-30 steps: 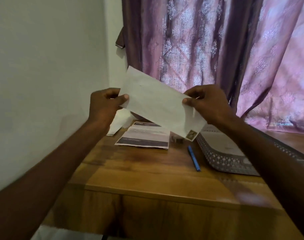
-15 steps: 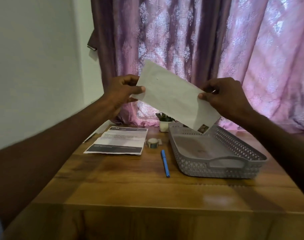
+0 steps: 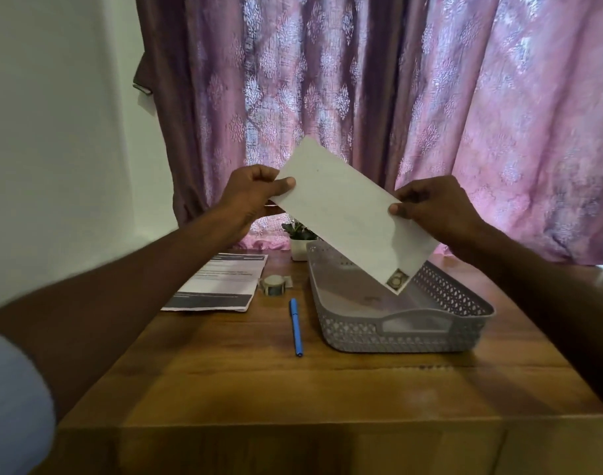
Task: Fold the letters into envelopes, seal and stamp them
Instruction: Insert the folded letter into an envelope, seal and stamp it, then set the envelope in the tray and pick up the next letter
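Gripping stamped envelope [image 3: 348, 214] — left hand [image 3: 250, 190], right hand [image 3: 433, 207] — above tray [image 3: 396, 332]

Home room, prob. a study corner: patterned pink curtains [image 3: 361, 97], plain wall [image 3: 53, 132], wooden desk [image 3: 327, 389] w/ small potted plant [image 3: 298, 234].

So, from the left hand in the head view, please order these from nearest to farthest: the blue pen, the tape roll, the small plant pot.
Measured from the left hand:
1. Small plant pot, just below and right of it, at the table's far edge.
2. Tape roll, lower, beside the printed sheet.
3. Blue pen, lowest in view, left of the grey basket.
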A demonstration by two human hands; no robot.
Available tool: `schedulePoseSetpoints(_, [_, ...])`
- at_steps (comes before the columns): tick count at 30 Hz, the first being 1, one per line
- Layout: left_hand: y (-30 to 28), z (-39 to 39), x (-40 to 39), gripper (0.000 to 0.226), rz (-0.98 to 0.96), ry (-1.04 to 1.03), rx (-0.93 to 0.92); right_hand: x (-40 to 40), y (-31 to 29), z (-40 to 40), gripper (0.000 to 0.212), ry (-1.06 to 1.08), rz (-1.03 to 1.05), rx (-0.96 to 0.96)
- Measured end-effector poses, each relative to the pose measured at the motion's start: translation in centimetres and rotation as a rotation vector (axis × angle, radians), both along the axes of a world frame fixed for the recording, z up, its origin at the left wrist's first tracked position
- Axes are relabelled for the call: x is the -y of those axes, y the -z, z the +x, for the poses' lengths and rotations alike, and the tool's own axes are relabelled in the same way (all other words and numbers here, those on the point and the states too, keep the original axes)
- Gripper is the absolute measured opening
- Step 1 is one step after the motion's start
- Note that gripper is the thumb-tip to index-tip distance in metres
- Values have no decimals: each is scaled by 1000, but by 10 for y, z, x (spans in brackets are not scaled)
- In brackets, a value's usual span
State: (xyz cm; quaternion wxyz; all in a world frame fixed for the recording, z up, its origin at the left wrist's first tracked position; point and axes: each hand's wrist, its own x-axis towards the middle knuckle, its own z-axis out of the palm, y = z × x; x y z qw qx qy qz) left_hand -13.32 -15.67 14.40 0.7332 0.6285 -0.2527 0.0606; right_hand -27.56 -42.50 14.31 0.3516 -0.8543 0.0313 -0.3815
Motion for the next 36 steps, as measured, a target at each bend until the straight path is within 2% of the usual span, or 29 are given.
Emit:
schedulePoseSetpoints(3, [6,16,16,20,-94,35,-148,1,8,9,9,-40,198,-80])
schedulePoseSetpoints(6, [9,40,32,22,-147,70,-321,3,15,19,14,-61,376,-179])
schedulePoseSetpoints(9, [10,64,49,28,-140,86,-419,7,21,33,8,-83,558,-329])
schedulePoseSetpoints(11, [13,77,61,38,-82,58,-451,12,27,42,8,-76,569,-487])
schedulePoseSetpoints(13, [20,87,75,50,3,12,-440,19,32,48,9,-65,470,-683])
schedulePoseSetpoints(16, [32,101,97,60,182,-135,-341,28,39,54,12,-31,222,-872])
schedulePoseSetpoints(18, [40,104,108,61,372,-268,-202,32,43,59,17,-44,145,-927])
schedulePoseSetpoints(20, [48,105,115,47,618,-354,54,34,47,63,18,-61,119,-976])
schedulePoseSetpoints(22, [58,106,120,23,770,-326,263,34,53,67,16,-81,96,-1034])
schedulePoseSetpoints(24, [67,108,123,18,860,-294,300,33,60,70,16,-96,52,-1082])
schedulePoseSetpoints(28, [80,103,125,23,1137,-382,417,33,70,74,29,-103,-73,-1115])
schedulePoseSetpoints(29, [82,100,125,22,1120,-420,449,33,72,75,28,-103,-107,-1109])
schedulePoseSetpoints(31, [81,94,122,20,968,-463,438,33,74,76,29,-100,-172,-1070])
schedulePoseSetpoints(34, [82,80,109,20,696,-503,348,31,74,82,52,-75,-272,-1032])
schedulePoseSetpoints(36, [85,69,97,16,651,-533,277,31,74,85,69,-64,-322,-1049])
